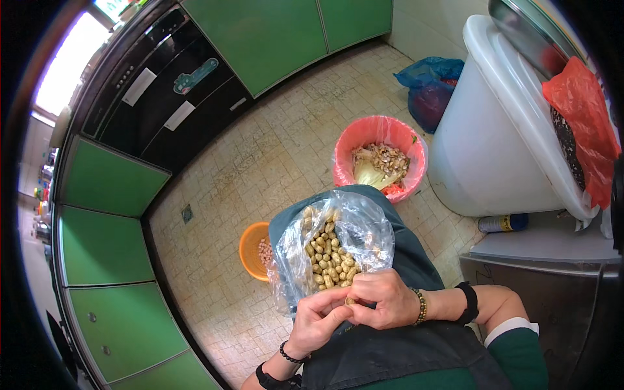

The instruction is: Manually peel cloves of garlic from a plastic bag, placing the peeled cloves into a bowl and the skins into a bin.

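Observation:
My left hand and my right hand meet above my lap, fingertips pinched together on one unshelled peanut. Fingers cover most of that pod. Just beyond them, a clear plastic bag lies wide on my lap, holding many peanuts in their shells. To the left, an orange plastic basket on the floor contains shelled pink peanut kernels, partly hidden by the bag. Past my knees stands a red bin with a plastic liner, with empty shells and a pale leafy scrap inside.
On the right are a large white plastic tub, a red plastic bag and a spray can. A blue plastic bag sits behind the bin. Green cabinets and a black built-in appliance line the tiled floor.

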### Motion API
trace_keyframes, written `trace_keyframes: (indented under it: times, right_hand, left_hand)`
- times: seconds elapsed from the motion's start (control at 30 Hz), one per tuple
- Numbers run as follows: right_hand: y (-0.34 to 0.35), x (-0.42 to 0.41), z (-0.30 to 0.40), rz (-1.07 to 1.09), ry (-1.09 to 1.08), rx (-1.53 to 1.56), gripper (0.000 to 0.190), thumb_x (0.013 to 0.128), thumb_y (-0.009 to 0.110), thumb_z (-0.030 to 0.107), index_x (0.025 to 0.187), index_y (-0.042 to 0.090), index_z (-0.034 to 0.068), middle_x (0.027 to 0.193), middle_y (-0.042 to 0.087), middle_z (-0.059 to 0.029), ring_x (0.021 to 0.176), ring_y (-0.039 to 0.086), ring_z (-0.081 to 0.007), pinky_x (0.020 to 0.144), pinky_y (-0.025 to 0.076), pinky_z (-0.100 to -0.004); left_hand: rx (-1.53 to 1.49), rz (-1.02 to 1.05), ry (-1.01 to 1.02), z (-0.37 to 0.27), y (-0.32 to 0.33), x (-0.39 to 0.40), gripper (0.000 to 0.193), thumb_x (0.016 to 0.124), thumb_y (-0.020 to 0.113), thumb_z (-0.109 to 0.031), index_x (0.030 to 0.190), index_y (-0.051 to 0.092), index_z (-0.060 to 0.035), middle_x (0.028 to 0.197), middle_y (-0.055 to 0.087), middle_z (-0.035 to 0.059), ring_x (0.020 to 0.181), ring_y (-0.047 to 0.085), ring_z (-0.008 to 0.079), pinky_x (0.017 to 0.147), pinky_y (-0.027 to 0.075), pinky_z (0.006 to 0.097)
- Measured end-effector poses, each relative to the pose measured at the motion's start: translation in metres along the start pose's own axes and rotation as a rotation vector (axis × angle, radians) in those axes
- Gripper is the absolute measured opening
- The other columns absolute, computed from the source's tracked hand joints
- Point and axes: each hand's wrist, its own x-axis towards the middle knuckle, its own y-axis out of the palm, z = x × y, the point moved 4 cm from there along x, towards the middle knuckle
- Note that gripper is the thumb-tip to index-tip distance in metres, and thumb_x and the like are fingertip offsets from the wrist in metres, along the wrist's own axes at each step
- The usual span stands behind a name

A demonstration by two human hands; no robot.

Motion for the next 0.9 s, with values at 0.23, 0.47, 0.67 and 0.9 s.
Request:
trace_keyframes:
  times: [0.23, 0.47, 0.67, 0.9]
  right_hand:
    - [0.002, 0.001, -0.003, 0.126, -0.034, -0.019, 0.023, 0.071, 0.063, 0.016, 0.063, 0.046, 0.004, 0.058, 0.047, -0.0096, 0.052, 0.051, -0.0271, 0.047, 0.039, -0.0346]
    - [0.004, -0.003, -0.008, 0.190, -0.050, 0.011, 0.024, 0.072, 0.063, 0.016, 0.063, 0.045, 0.004, 0.058, 0.047, -0.0100, 0.052, 0.052, -0.0279, 0.047, 0.039, -0.0357]
    - [0.009, -0.008, -0.019, 0.273, -0.122, -0.058, 0.018, 0.071, 0.060, 0.013, 0.066, 0.046, 0.004, 0.062, 0.048, -0.0101, 0.054, 0.052, -0.0277, 0.047, 0.040, -0.0357]
    - [0.015, -0.006, -0.032, 0.336, -0.110, -0.272, 0.015, 0.070, 0.059, 0.011, 0.072, 0.046, 0.004, 0.067, 0.048, -0.0087, 0.059, 0.053, -0.0253, 0.049, 0.043, -0.0340]
  left_hand:
    - [-0.240, 0.040, -0.114, 0.016, -0.010, 0.003, 0.028, 0.083, 0.050, 0.001, 0.111, 0.048, 0.0088, 0.099, 0.058, 0.0133, 0.085, 0.059, 0.0169, 0.075, 0.050, 0.0279]
    - [-0.193, 0.089, -0.191, 0.018, -0.012, 0.006, 0.027, 0.085, 0.047, -0.001, 0.110, 0.049, 0.0077, 0.100, 0.057, 0.0126, 0.086, 0.059, 0.0172, 0.077, 0.050, 0.0289]
    - [-0.210, 0.120, -0.296, 0.024, -0.012, 0.010, 0.026, 0.085, 0.045, 0.000, 0.110, 0.049, 0.0064, 0.102, 0.056, 0.0117, 0.090, 0.057, 0.0161, 0.078, 0.049, 0.0284]
    - [-0.217, -0.016, -0.276, 0.034, -0.018, 0.017, 0.034, 0.081, 0.036, 0.005, 0.113, 0.046, 0.0068, 0.104, 0.055, 0.0127, 0.093, 0.057, 0.0177, 0.080, 0.049, 0.0296]
